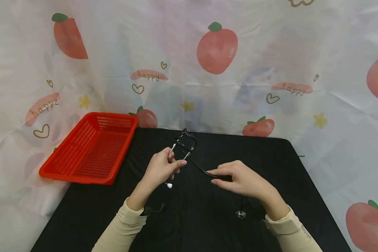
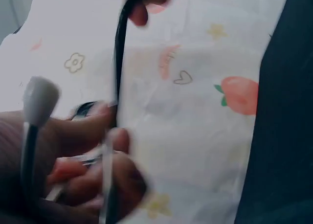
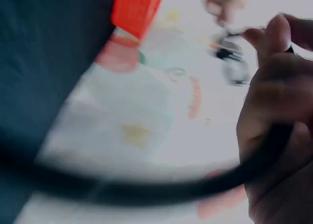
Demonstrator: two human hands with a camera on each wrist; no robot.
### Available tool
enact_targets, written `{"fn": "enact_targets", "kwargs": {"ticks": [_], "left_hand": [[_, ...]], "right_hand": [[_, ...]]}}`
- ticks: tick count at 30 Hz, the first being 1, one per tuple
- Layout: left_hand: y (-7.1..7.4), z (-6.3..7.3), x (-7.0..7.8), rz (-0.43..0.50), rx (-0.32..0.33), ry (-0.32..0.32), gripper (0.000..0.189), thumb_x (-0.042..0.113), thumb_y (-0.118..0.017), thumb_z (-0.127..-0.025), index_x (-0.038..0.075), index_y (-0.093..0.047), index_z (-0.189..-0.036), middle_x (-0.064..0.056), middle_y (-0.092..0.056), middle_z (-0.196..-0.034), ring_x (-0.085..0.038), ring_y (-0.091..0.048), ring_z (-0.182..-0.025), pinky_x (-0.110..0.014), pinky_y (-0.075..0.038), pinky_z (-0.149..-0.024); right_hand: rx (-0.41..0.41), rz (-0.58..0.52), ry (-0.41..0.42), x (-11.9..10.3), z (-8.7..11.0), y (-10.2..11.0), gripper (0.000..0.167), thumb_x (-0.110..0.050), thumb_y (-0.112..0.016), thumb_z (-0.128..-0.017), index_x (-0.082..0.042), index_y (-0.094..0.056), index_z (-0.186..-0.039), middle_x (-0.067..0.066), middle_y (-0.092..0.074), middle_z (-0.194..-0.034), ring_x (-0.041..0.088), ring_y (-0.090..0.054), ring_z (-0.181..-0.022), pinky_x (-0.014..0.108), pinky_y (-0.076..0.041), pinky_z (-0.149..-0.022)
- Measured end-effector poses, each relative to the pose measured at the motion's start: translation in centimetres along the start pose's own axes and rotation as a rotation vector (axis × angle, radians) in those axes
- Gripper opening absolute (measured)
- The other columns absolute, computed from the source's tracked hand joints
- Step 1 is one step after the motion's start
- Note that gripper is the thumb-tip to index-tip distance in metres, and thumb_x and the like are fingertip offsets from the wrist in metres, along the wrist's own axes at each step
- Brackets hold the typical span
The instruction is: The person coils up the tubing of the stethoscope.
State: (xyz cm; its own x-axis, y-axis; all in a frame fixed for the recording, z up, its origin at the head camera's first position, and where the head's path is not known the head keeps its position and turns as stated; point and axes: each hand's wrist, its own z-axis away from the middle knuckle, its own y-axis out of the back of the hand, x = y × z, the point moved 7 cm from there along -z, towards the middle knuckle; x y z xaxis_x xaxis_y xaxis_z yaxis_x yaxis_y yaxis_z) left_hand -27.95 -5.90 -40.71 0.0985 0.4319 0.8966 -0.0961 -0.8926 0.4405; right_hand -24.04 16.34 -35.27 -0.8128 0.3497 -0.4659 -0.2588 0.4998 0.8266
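Note:
A stethoscope with black tubing point(image 1: 197, 166) is stretched between both hands over the table. My left hand point(image 1: 163, 164) grips its metal ear tubes point(image 1: 173, 147), thumb across them, and a white ear tip point(image 1: 169, 186) sticks out below. Beyond that hand the tubing is looped into a small bundle point(image 1: 186, 140). In the head view my right hand point(image 1: 239, 178) pinches the tubing between thumb and fingers. Under it hangs the round metal chest piece point(image 1: 240, 214). The right wrist view shows blurred black tubing point(image 3: 146, 193) curving away from the right hand point(image 3: 279, 106).
A red perforated plastic basket point(image 1: 108, 178) stands at the table's back left. The table point(image 1: 189, 224) has a black cover. Behind it hangs a pale curtain point(image 1: 182, 42) printed with fruit and hearts.

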Motion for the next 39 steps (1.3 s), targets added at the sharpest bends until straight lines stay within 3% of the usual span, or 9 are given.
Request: {"fn": "enact_targets", "kwargs": {"ticks": [4, 7, 15, 18, 22, 25, 28, 32, 39], "left_hand": [[-1.7, 0.2, 0.9, -0.325, -0.102, -0.096, 0.034, 0.025, -0.079, -0.093, 0.013, -0.049, -0.082, 0.005, -0.059, -0.064, -0.011, -0.053, -0.05, -0.027, -0.038, -0.049], [-3.4, 0.8, 1.9, -0.501, -0.186, -0.192, 0.032, 0.026, -0.079, -0.092, 0.014, -0.051, -0.08, 0.006, -0.05, -0.065, -0.009, -0.049, -0.053, -0.026, -0.037, -0.05], [-6.8, 4.6, 5.3, -0.64, -0.427, -0.318, 0.034, 0.031, -0.08, -0.092, 0.017, -0.051, -0.079, 0.009, -0.044, -0.064, -0.005, -0.04, -0.05, -0.02, -0.034, -0.048], [-6.9, 6.6, 7.4, -0.666, -0.412, -0.454, 0.035, 0.031, -0.079, -0.092, 0.018, -0.049, -0.08, 0.012, -0.043, -0.063, -0.001, -0.039, -0.05, -0.018, -0.031, -0.047], [-5.9, 9.0, 10.5, -0.662, -0.297, -0.651, 0.035, 0.031, -0.078, -0.093, 0.016, -0.049, -0.08, 0.013, -0.045, -0.061, 0.002, -0.039, -0.05, -0.017, -0.028, -0.045], [-5.2, 10.0, 12.0, -0.607, -0.229, -0.749, 0.038, 0.032, -0.08, -0.091, 0.016, -0.048, -0.079, 0.013, -0.045, -0.062, 0.004, -0.037, -0.049, -0.014, -0.025, -0.045], [-4.8, 10.4, 12.8, -0.526, -0.195, -0.806, 0.04, 0.032, -0.08, -0.091, 0.016, -0.046, -0.08, 0.013, -0.042, -0.061, 0.007, -0.033, -0.049, -0.011, -0.023, -0.047], [-3.8, 9.9, 12.7, -0.396, -0.174, -0.746, 0.041, 0.028, -0.08, -0.091, 0.016, -0.042, -0.079, 0.013, -0.04, -0.06, 0.01, -0.031, -0.048, -0.011, -0.023, -0.047], [-1.4, 7.2, 10.5, -0.178, -0.165, -0.442, 0.034, 0.021, -0.076, -0.095, 0.015, -0.045, -0.08, 0.013, -0.055, -0.06, 0.002, -0.047, -0.049, -0.02, -0.033, -0.047]], "right_hand": [[-0.157, 0.179, 0.016, -2.4, -1.8, 1.2, 0.016, -0.015, -0.074, -0.095, -0.019, -0.08, -0.108, -0.018, -0.066, -0.082, -0.01, -0.046, -0.063, 0.014, -0.046, -0.062], [-0.279, 0.222, -0.02, -3.5, -3.1, 1.9, 0.01, -0.017, -0.076, -0.092, -0.024, -0.081, -0.097, -0.022, -0.065, -0.08, -0.01, -0.05, -0.065, 0.017, -0.047, -0.063], [-0.494, 0.007, -0.041, -3.6, -5.4, 2.7, 0.014, -0.025, -0.079, -0.092, -0.032, -0.076, -0.08, -0.024, -0.062, -0.071, -0.005, -0.049, -0.057, 0.019, -0.046, -0.056], [-0.521, -0.155, 0.01, -2.7, -5.9, 3.1, 0.013, -0.028, -0.077, -0.095, -0.028, -0.077, -0.082, -0.018, -0.064, -0.072, -0.001, -0.049, -0.057, 0.021, -0.046, -0.056], [-0.503, -0.4, 0.093, -1.1, -6.0, 3.9, 0.013, -0.015, -0.075, -0.096, -0.017, -0.077, -0.083, -0.004, -0.065, -0.072, 0.009, -0.049, -0.059, 0.027, -0.046, -0.057], [-0.474, -0.583, 0.186, -0.2, -5.9, 3.8, 0.012, -0.008, -0.074, -0.095, -0.009, -0.075, -0.083, 0.005, -0.061, -0.069, 0.015, -0.048, -0.058, 0.031, -0.046, -0.056], [-0.41, -0.719, 0.296, 0.5, -5.8, 3.0, 0.023, -0.019, -0.07, -0.099, -0.004, -0.071, -0.081, 0.011, -0.057, -0.065, 0.02, -0.048, -0.054, 0.032, -0.046, -0.052], [-0.275, -0.82, 0.318, 2.0, -4.9, 0.9, 0.045, -0.034, -0.056, -0.107, -0.002, -0.062, -0.077, 0.011, -0.046, -0.06, 0.02, -0.039, -0.049, 0.032, -0.037, -0.047], [0.012, -0.851, 0.006, 5.2, -1.1, -2.0, 0.033, -0.028, -0.046, -0.112, -0.015, -0.07, -0.092, 0.004, -0.033, -0.062, 0.019, -0.025, -0.05, 0.032, -0.025, -0.046]]}}
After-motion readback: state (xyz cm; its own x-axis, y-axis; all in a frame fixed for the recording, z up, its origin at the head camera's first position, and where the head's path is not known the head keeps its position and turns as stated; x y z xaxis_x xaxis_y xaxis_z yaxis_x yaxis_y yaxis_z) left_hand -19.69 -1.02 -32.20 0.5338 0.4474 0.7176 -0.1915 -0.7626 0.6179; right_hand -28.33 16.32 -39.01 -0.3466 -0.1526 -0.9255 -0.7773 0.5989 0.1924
